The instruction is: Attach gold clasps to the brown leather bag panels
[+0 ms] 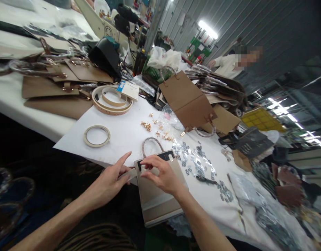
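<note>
On the table's near edge lies a beige bag panel point(160, 202) with a dark strip along its top and a wrapped brown handle point(152, 139). My left hand point(116, 176) is beside the panel's upper left corner. Its thumb and fingers pinch a pale translucent strip point(130, 174), which reaches the panel's edge; the index finger points out. Over the panel's top part is my right hand point(162, 174), thumb and index finger curved with a gap between their tips. A small pale patch point(171, 157) shows on the dark strip.
A tape roll point(85, 136) and coiled straps point(112, 111) lie left. Gold-coloured fittings point(146, 126) and small dark metal plates point(199, 160) are scattered beyond the panel. Brown bags point(51, 87) are piled at left; an open brown bag piece point(188, 101) lies behind. A person point(229, 66) is in the background.
</note>
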`<state>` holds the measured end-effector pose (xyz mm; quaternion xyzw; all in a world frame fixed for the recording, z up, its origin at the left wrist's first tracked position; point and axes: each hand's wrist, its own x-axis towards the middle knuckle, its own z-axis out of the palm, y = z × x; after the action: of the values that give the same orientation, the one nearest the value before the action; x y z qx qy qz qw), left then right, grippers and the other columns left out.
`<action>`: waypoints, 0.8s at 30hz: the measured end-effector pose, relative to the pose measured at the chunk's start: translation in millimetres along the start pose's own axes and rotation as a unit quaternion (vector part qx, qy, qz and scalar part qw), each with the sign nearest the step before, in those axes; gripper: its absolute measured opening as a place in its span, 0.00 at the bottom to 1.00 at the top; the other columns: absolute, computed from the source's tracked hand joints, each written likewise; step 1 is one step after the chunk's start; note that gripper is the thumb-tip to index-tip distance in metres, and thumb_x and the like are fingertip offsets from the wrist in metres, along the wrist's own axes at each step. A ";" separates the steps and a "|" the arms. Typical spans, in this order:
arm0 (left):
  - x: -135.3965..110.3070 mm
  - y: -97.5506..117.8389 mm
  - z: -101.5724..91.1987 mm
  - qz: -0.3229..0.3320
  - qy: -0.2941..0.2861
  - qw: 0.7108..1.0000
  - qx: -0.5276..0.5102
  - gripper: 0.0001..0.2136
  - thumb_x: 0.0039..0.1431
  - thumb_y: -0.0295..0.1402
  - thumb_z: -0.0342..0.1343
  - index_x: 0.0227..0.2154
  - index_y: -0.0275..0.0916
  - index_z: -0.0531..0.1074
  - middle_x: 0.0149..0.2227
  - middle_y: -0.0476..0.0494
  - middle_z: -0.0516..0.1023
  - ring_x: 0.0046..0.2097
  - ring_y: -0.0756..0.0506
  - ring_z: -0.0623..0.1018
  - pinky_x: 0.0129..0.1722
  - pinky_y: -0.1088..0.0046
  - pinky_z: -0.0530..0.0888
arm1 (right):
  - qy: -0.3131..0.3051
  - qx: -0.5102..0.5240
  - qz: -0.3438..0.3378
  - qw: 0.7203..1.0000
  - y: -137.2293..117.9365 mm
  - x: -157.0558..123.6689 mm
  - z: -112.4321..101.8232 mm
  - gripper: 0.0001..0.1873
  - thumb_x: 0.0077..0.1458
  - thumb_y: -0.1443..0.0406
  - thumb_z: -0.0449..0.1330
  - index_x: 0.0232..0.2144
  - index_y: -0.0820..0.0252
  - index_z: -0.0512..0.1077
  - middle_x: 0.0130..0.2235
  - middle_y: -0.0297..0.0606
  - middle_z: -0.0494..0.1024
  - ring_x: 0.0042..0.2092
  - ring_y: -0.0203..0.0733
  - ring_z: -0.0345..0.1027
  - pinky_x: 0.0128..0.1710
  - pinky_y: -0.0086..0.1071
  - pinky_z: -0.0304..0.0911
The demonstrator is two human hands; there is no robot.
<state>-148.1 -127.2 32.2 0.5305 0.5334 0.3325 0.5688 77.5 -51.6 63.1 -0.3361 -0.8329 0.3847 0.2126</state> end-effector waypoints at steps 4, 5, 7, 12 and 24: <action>-6.4 15.4 -4.6 0.020 -0.030 0.999 0.002 0.35 0.65 0.37 0.51 0.73 0.42 0.49 0.46 0.44 0.84 0.45 0.42 0.81 0.51 0.64 0.74 | -0.036 -0.050 -0.050 0.997 -29.3 4.0 14.2 0.13 0.65 0.62 0.65 0.52 0.52 0.77 0.49 0.40 0.80 0.51 0.42 0.75 0.54 0.35 0.71; -7.6 18.0 -4.4 0.020 -0.028 0.999 0.006 0.35 0.64 0.36 0.52 0.73 0.43 0.51 0.46 0.44 0.84 0.46 0.41 0.81 0.52 0.64 0.74 | -0.039 -0.069 -0.050 0.996 -32.7 4.4 18.0 0.11 0.66 0.64 0.63 0.51 0.53 0.78 0.47 0.40 0.80 0.49 0.41 0.75 0.52 0.34 0.71; -9.8 22.2 -3.1 0.015 -0.024 1.000 0.010 0.34 0.63 0.35 0.53 0.72 0.44 0.54 0.45 0.45 0.85 0.46 0.41 0.82 0.51 0.65 0.74 | -0.040 -0.106 -0.045 0.993 -35.6 4.0 23.2 0.10 0.67 0.67 0.61 0.49 0.54 0.79 0.43 0.39 0.80 0.45 0.40 0.75 0.47 0.33 0.71; -14.5 26.4 -0.1 -0.013 -0.030 0.999 -0.025 0.30 0.65 0.40 0.54 0.68 0.42 0.58 0.47 0.42 0.84 0.37 0.43 0.83 0.40 0.68 0.76 | -0.040 -0.139 -0.032 0.989 -39.0 -3.1 18.6 0.11 0.66 0.71 0.61 0.47 0.56 0.80 0.41 0.39 0.80 0.43 0.41 0.75 0.45 0.33 0.71; -16.3 33.9 -3.3 0.088 -0.046 0.987 0.129 0.18 0.68 0.45 0.50 0.39 0.44 0.83 0.30 0.46 0.81 0.34 0.44 0.78 0.36 0.72 0.72 | -0.002 -0.074 -0.026 0.997 -40.3 -17.4 1.0 0.08 0.64 0.69 0.63 0.43 0.53 0.80 0.47 0.38 0.77 0.48 0.40 0.74 0.50 0.34 0.70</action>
<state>-148.3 -134.4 69.2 0.6589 0.4967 0.2844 0.4881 72.8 -84.0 92.5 -0.3287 -0.8677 0.3174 0.1955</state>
